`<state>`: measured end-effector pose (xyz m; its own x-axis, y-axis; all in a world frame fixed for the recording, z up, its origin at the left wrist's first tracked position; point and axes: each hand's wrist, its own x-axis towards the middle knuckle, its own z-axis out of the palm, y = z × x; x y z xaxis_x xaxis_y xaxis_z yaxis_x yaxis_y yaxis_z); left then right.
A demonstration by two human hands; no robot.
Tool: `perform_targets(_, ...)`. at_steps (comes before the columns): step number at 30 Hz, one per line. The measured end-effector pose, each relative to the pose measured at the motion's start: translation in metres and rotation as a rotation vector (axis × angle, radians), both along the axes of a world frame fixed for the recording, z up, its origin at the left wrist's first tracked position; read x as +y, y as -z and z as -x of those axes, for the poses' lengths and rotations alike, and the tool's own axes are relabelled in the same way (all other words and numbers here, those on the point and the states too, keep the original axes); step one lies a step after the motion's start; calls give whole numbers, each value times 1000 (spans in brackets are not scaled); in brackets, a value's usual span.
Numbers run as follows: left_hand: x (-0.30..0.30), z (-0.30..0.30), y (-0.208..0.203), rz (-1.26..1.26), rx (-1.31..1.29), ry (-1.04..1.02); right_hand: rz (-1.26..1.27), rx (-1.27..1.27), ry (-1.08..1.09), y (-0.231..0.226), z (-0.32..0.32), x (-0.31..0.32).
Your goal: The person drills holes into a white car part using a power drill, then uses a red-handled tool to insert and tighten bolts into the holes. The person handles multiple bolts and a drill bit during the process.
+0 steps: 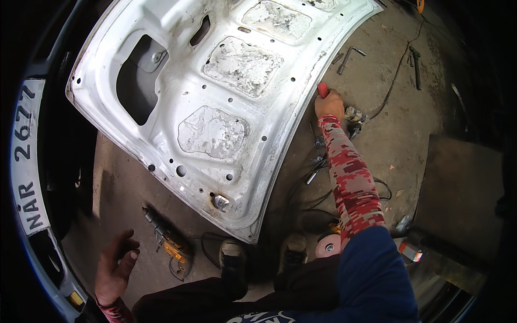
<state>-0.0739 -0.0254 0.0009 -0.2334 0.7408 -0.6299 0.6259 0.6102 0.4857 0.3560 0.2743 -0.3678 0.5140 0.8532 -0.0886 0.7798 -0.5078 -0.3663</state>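
Note:
My right hand [329, 105] is closed around a red-handled tool [322, 90] beside the right edge of a large white car body panel. Only the rounded red end shows above my fist; the rest is hidden. The white panel [247, 110] lies with its ribbed inner side up, with cut-outs, round holes and scuffed bare patches. Just right of my fist is a cylindrical power tool [355, 115] with a cord. My left hand [114, 267] hangs at lower left, its fingers bent but apart, holding nothing. Nearest to it on the floor is a yellow-and-black power tool [171, 248].
A grinder with a pink disc [327, 246] lies by my right shoe [294, 250]. Cables [318, 204] trail over the concrete. An L-shaped wrench [350, 59] and a dark tool [416, 67] lie farther off. A car bumper with a number plate [29, 156] borders the left; a dark sheet [458, 188], the right.

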Motion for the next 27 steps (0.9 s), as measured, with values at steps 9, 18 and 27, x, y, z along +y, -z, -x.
perform_targets(9,20,-32,-5,-570,45,-8,-276,801,-400,-98,39,-23)
perform_targets(18,43,-82,28,-833,-330,279,-107,1131,-1328,-277,133,-157)
perform_targets(27,35,-95,26,-749,-461,199,-34,1025,-1088,-324,138,-224)
